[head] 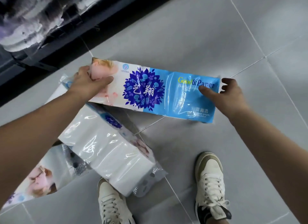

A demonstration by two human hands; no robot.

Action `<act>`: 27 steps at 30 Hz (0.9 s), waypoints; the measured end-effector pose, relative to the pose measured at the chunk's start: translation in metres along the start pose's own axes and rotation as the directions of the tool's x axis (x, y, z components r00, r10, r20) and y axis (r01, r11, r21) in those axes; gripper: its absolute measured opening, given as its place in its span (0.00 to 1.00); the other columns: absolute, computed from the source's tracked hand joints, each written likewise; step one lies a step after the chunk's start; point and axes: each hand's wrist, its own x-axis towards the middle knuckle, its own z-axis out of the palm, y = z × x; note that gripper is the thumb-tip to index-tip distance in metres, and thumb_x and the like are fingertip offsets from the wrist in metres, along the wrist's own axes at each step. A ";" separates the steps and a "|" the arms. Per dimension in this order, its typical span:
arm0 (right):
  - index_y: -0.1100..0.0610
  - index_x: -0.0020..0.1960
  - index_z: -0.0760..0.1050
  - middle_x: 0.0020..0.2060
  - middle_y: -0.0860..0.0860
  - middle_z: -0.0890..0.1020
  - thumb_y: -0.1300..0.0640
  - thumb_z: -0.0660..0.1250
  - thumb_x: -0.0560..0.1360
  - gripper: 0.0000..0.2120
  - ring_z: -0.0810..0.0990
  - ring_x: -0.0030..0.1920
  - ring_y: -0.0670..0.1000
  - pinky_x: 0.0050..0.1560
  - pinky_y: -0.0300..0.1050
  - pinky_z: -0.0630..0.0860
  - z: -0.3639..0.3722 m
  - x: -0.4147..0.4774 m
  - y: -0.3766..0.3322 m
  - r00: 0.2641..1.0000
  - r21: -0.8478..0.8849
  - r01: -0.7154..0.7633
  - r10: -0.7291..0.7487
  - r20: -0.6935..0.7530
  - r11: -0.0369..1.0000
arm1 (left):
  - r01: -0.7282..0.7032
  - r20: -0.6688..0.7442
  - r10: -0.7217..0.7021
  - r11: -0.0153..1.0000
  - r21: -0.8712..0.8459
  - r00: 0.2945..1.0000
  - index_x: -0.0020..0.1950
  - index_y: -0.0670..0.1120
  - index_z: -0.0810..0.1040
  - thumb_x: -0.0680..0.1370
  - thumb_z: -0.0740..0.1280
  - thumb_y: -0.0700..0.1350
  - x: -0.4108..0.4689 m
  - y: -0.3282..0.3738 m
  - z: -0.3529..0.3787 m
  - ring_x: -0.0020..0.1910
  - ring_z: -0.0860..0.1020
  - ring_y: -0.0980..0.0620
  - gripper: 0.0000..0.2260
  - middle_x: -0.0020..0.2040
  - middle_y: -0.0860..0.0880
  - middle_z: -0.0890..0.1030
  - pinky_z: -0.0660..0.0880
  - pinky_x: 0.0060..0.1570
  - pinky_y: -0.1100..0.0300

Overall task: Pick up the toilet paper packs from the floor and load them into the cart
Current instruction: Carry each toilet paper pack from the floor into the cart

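Three toilet paper packs are in plain view over a grey tiled floor (pixel 216 32). The person holds one crosswise between both hands, a long blue-and-white toilet paper pack (pixel 150 88) printed with a purple flower. The left hand (pixel 90 81) grips its left end, thumb on the front and fingers curled over the far edge. The right hand (pixel 228 92) grips its right end, thumb pressed on the front and fingers hooked behind.

A second pack (pixel 108 150), mostly white, lies on the floor, its upper end hidden by the held one. A third pack (pixel 41 173) lies partly under the left forearm. Two white sneakers (pixel 210 182) stand at the floor's near edge. A dark shelf base (pixel 50 57) crosses the far left corner.
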 end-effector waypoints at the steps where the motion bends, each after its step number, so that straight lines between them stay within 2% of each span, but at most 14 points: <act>1: 0.53 0.76 0.64 0.70 0.54 0.73 0.36 0.79 0.66 0.47 0.78 0.65 0.55 0.68 0.55 0.75 0.003 0.003 0.001 1.000 0.007 -0.024 0.024 0.010 1.000 | 0.018 0.011 -0.018 1.000 -0.013 1.000 0.77 0.52 0.64 0.61 0.77 0.71 0.004 -0.002 -0.001 0.67 0.76 0.45 0.51 0.72 0.50 0.75 0.72 0.70 0.46; 3: 0.55 0.77 0.63 0.70 0.53 0.73 0.35 0.80 0.65 0.50 0.77 0.66 0.55 0.66 0.53 0.74 0.008 0.008 0.002 0.997 0.031 -0.070 0.069 0.035 0.997 | 0.062 0.022 -0.061 0.997 -0.046 0.998 0.78 0.52 0.63 0.60 0.77 0.74 0.011 -0.004 0.000 0.65 0.79 0.45 0.54 0.71 0.51 0.77 0.74 0.68 0.45; 5: 0.56 0.75 0.64 0.67 0.51 0.75 0.36 0.80 0.65 0.48 0.78 0.63 0.53 0.60 0.49 0.74 0.012 0.012 0.003 0.994 0.043 -0.096 0.094 0.056 0.994 | 0.093 0.030 -0.091 0.994 -0.063 0.995 0.79 0.54 0.60 0.63 0.77 0.71 0.014 -0.006 0.004 0.65 0.78 0.45 0.52 0.71 0.52 0.77 0.74 0.68 0.46; 7: 0.56 0.70 0.68 0.62 0.49 0.78 0.36 0.81 0.63 0.45 0.80 0.58 0.52 0.56 0.47 0.75 0.016 0.019 0.006 0.990 0.062 -0.114 0.109 0.085 0.992 | 0.089 0.063 -0.082 0.990 -0.112 0.995 0.75 0.57 0.67 0.58 0.79 0.72 0.020 -0.009 0.008 0.60 0.82 0.47 0.49 0.65 0.55 0.81 0.78 0.65 0.46; 9: 0.54 0.66 0.72 0.58 0.48 0.82 0.30 0.82 0.55 0.48 0.83 0.55 0.51 0.56 0.49 0.79 0.020 0.021 0.004 0.987 0.077 -0.128 0.119 0.109 0.989 | 0.078 0.089 -0.065 0.985 -0.156 0.994 0.67 0.59 0.75 0.51 0.80 0.74 0.033 -0.018 0.012 0.53 0.86 0.50 0.48 0.57 0.57 0.86 0.81 0.58 0.47; 11: 0.53 0.63 0.76 0.55 0.48 0.84 0.24 0.80 0.45 0.54 0.85 0.52 0.51 0.56 0.51 0.82 0.022 0.027 0.005 0.984 0.097 -0.148 0.137 0.110 0.984 | 0.075 0.095 -0.057 0.976 -0.205 0.994 0.63 0.57 0.79 0.50 0.81 0.73 0.038 -0.021 0.013 0.50 0.87 0.50 0.44 0.53 0.56 0.87 0.83 0.55 0.48; 12: 0.52 0.62 0.77 0.53 0.48 0.85 0.24 0.80 0.44 0.53 0.85 0.51 0.51 0.54 0.50 0.83 0.024 0.028 0.004 0.982 0.106 -0.161 0.149 0.112 0.981 | 0.086 0.092 -0.067 0.973 -0.216 0.994 0.62 0.55 0.80 0.53 0.82 0.71 0.030 -0.014 0.012 0.49 0.87 0.50 0.42 0.52 0.55 0.87 0.83 0.54 0.48; 15: 0.54 0.58 0.79 0.49 0.47 0.85 0.36 0.83 0.59 0.36 0.84 0.44 0.46 0.39 0.41 0.77 0.027 0.028 0.002 0.989 0.109 -0.128 0.119 0.084 0.986 | 0.118 0.082 -0.101 0.965 -0.233 0.992 0.60 0.50 0.81 0.64 0.82 0.61 0.017 0.004 0.011 0.46 0.87 0.50 0.30 0.52 0.50 0.87 0.84 0.42 0.56; 17: 0.54 0.60 0.77 0.49 0.46 0.85 0.38 0.83 0.61 0.35 0.83 0.45 0.46 0.41 0.42 0.77 0.028 0.029 0.007 0.995 0.084 -0.096 0.094 0.031 0.992 | 0.122 0.070 -0.108 0.963 -0.240 0.992 0.60 0.48 0.80 0.67 0.82 0.56 0.017 0.007 0.011 0.44 0.86 0.51 0.26 0.52 0.49 0.86 0.84 0.36 0.57; 18: 0.54 0.60 0.77 0.50 0.47 0.85 0.37 0.84 0.59 0.37 0.84 0.47 0.48 0.45 0.45 0.79 0.029 0.030 0.008 0.996 0.084 -0.091 0.090 0.012 0.992 | 0.118 0.067 -0.104 0.961 -0.249 0.992 0.60 0.48 0.79 0.65 0.83 0.56 0.017 0.008 0.009 0.45 0.86 0.50 0.29 0.52 0.50 0.86 0.85 0.38 0.54; 20: 0.54 0.61 0.76 0.51 0.47 0.85 0.33 0.83 0.54 0.43 0.85 0.50 0.51 0.53 0.51 0.82 0.027 0.032 0.008 0.996 0.092 -0.084 0.086 -0.017 0.992 | 0.099 0.054 -0.088 0.959 -0.265 0.995 0.64 0.48 0.78 0.56 0.84 0.61 0.016 0.010 0.007 0.47 0.87 0.49 0.41 0.55 0.51 0.86 0.85 0.48 0.47; 22: 0.53 0.61 0.75 0.51 0.46 0.85 0.33 0.82 0.54 0.43 0.85 0.51 0.51 0.54 0.51 0.81 0.024 0.032 0.006 0.997 0.098 -0.069 0.072 -0.031 0.993 | 0.078 0.022 -0.074 0.962 -0.261 0.997 0.67 0.50 0.76 0.50 0.83 0.65 0.018 0.011 0.005 0.50 0.86 0.49 0.48 0.57 0.53 0.85 0.84 0.52 0.45; 24: 0.53 0.64 0.74 0.53 0.45 0.84 0.38 0.84 0.59 0.40 0.84 0.52 0.50 0.55 0.49 0.80 0.020 0.031 0.002 0.997 0.112 -0.033 0.040 -0.061 0.993 | 0.057 -0.001 -0.060 0.962 -0.266 0.998 0.68 0.51 0.75 0.50 0.83 0.65 0.018 0.014 0.004 0.52 0.85 0.49 0.49 0.59 0.54 0.84 0.83 0.54 0.45; 27: 0.52 0.67 0.70 0.54 0.43 0.82 0.45 0.84 0.63 0.39 0.82 0.54 0.47 0.56 0.47 0.79 0.014 0.030 -0.007 0.994 0.165 0.034 -0.016 -0.111 0.986 | 0.007 -0.035 -0.018 0.958 -0.286 0.999 0.69 0.49 0.73 0.58 0.85 0.59 0.015 0.024 0.004 0.56 0.83 0.50 0.43 0.61 0.53 0.82 0.81 0.58 0.47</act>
